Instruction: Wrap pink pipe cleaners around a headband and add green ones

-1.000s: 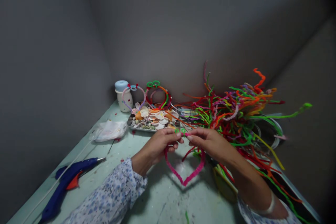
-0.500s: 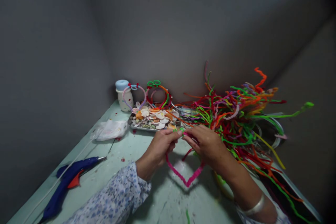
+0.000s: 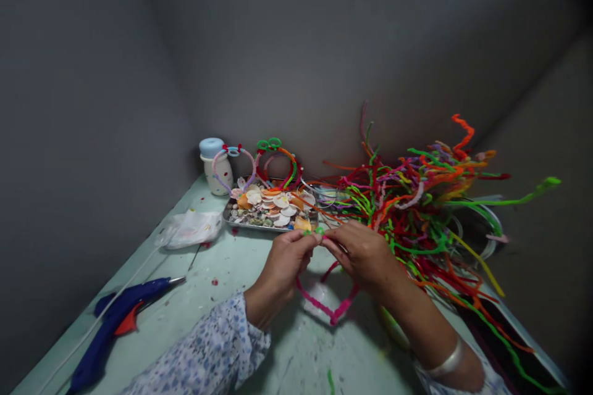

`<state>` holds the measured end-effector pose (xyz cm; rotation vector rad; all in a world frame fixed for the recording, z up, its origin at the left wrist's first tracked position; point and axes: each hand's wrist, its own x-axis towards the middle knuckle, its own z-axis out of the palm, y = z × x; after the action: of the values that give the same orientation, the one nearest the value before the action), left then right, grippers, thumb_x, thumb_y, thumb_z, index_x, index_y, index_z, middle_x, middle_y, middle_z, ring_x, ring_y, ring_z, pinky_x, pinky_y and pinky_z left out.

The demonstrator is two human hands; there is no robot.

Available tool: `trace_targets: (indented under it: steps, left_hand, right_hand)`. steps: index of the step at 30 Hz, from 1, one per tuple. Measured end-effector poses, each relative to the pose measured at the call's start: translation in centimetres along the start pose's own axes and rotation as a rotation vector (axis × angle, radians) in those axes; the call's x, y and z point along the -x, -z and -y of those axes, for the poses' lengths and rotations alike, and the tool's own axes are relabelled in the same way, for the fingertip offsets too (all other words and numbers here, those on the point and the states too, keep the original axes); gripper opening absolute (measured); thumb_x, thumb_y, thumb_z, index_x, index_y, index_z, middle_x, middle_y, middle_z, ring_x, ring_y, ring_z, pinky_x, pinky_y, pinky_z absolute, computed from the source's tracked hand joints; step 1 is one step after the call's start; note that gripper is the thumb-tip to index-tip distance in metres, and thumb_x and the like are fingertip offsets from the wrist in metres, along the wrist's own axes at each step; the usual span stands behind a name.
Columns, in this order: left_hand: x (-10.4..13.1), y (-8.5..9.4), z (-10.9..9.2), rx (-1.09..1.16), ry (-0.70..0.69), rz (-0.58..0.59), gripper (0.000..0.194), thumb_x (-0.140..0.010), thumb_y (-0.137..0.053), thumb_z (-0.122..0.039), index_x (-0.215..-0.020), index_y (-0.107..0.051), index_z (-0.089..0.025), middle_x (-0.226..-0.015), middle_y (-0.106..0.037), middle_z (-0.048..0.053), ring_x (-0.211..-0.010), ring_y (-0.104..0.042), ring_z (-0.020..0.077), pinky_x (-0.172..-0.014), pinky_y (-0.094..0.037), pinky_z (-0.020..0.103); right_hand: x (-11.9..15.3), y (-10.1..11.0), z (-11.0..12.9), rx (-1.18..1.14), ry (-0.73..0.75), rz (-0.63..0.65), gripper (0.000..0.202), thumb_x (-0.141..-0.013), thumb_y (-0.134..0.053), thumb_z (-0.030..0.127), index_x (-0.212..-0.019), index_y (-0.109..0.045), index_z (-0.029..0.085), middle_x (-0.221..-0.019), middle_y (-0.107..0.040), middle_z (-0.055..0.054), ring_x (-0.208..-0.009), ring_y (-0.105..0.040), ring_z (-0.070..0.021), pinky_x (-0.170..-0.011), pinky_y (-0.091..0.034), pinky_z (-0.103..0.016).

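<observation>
A pink pipe cleaner hoop (image 3: 333, 316) with a pointed lower end hangs below my hands, above the table. My left hand (image 3: 282, 268) is closed, thumb and fingers pinching at a small curled green pipe cleaner (image 3: 320, 231) at the hoop's top. My right hand (image 3: 365, 253) comes from the other side, its fingertips pressed together on the pink hoop right beside the green loops. The two hands' fingertips almost touch. The fingers hide the join between green and pink.
Behind the hands, a metal tray (image 3: 259, 228) holds shells and finished-looking hoops. A blue-lidded jar (image 3: 217, 170) stands beside it. At left lie a plastic bag (image 3: 192, 228) and a blue glue gun (image 3: 123, 321) with its cord. A tangled pipe cleaner heap (image 3: 417, 197) fills the right side.
The pink hoop's pointed end has swung slightly up and to the right. Both hands keep their pinch at the top, and the view has shifted a little.
</observation>
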<state>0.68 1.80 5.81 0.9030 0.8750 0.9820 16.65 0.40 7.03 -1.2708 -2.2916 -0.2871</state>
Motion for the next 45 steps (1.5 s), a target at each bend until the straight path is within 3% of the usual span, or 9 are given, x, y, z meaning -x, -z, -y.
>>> trace_targets:
  steps: [9,12,16,19,23,29,39,45]
  left_hand:
    - [0.5,-0.5,0.4,0.048,-0.032,-0.044,0.027,-0.074,-0.067,-0.032,-0.067,-0.047,-0.016,-0.051,-0.032,-0.009,-0.042,-0.020,0.0035,-0.041,-0.013,0.021]
    - [0.3,-0.3,0.3,0.064,-0.023,0.010,0.030,-0.073,-0.069,-0.037,-0.069,-0.049,-0.015,-0.052,-0.032,-0.009,-0.043,-0.021,0.0031,-0.041,-0.013,0.021]
    - [0.2,0.0,0.0,0.095,0.018,0.092,0.035,-0.074,-0.066,-0.046,-0.076,-0.054,-0.013,-0.062,-0.044,-0.005,-0.044,-0.027,0.0022,-0.041,-0.011,0.020]
    - [0.3,0.2,0.0,0.093,0.086,0.115,0.036,-0.075,-0.063,-0.049,-0.080,-0.057,-0.014,-0.066,-0.049,-0.003,-0.043,-0.030,0.0020,-0.040,-0.008,0.021]
    - [0.4,0.1,-0.1,0.006,0.137,0.180,0.032,-0.074,-0.064,-0.044,-0.077,-0.059,-0.012,-0.062,-0.045,-0.004,-0.043,-0.030,0.0029,-0.041,-0.009,0.022]
    - [0.6,-0.1,-0.7,0.022,0.132,0.185,0.026,-0.073,-0.066,-0.035,-0.080,-0.064,-0.009,-0.059,-0.041,-0.005,-0.044,-0.028,0.0025,-0.041,-0.008,0.021]
    - [0.0,0.3,-0.1,0.237,0.277,0.164,0.022,-0.073,-0.062,-0.027,-0.084,-0.064,-0.008,-0.062,-0.048,-0.002,-0.041,-0.032,0.0012,-0.035,-0.011,0.016]
    - [0.1,0.1,0.4,0.219,0.271,0.172,0.018,-0.075,-0.060,-0.026,-0.082,-0.062,-0.010,-0.059,-0.047,-0.003,-0.040,-0.031,0.0011,-0.035,-0.012,0.016]
  right_hand:
    - [0.1,-0.3,0.4,-0.047,-0.034,-0.027,0.020,-0.092,-0.049,0.026,-0.087,-0.066,0.018,-0.076,-0.067,-0.006,-0.075,-0.056,-0.0185,-0.071,-0.041,-0.029]
    - [-0.1,-0.1,0.0,-0.078,-0.052,-0.033,0.017,-0.091,-0.051,0.027,-0.090,-0.067,0.019,-0.080,-0.069,-0.006,-0.078,-0.057,-0.0190,-0.073,-0.043,-0.030]
    - [-0.2,0.5,-0.7,-0.152,-0.065,-0.048,0.018,-0.087,-0.058,0.028,-0.102,-0.065,0.020,-0.090,-0.070,-0.007,-0.085,-0.059,-0.0195,-0.075,-0.046,-0.030]
    - [-0.2,1.0,-0.9,-0.175,-0.075,-0.029,0.014,-0.087,-0.058,0.027,-0.095,-0.067,0.020,-0.084,-0.070,-0.006,-0.080,-0.060,-0.0182,-0.073,-0.046,-0.030]
    - [-0.3,1.3,-0.8,-0.210,-0.075,0.025,0.009,-0.086,-0.058,0.024,-0.088,-0.067,0.021,-0.079,-0.069,-0.004,-0.077,-0.058,-0.0171,-0.070,-0.045,-0.028]
    - [-0.3,1.9,-1.0,-0.308,-0.119,0.056,0.014,-0.082,-0.058,0.014,-0.091,-0.066,0.021,-0.085,-0.069,-0.003,-0.082,-0.061,-0.0166,-0.075,-0.046,-0.028]
    - [-0.3,2.3,-0.8,-0.325,-0.154,0.068,0.014,-0.083,-0.056,0.017,-0.090,-0.068,0.022,-0.084,-0.070,-0.003,-0.081,-0.062,-0.0169,-0.074,-0.047,-0.029]
    - [-0.5,2.1,-0.6,-0.476,-0.307,0.158,0.014,-0.084,-0.056,0.023,-0.088,-0.069,0.021,-0.083,-0.070,-0.002,-0.076,-0.063,-0.0151,-0.070,-0.045,-0.026]
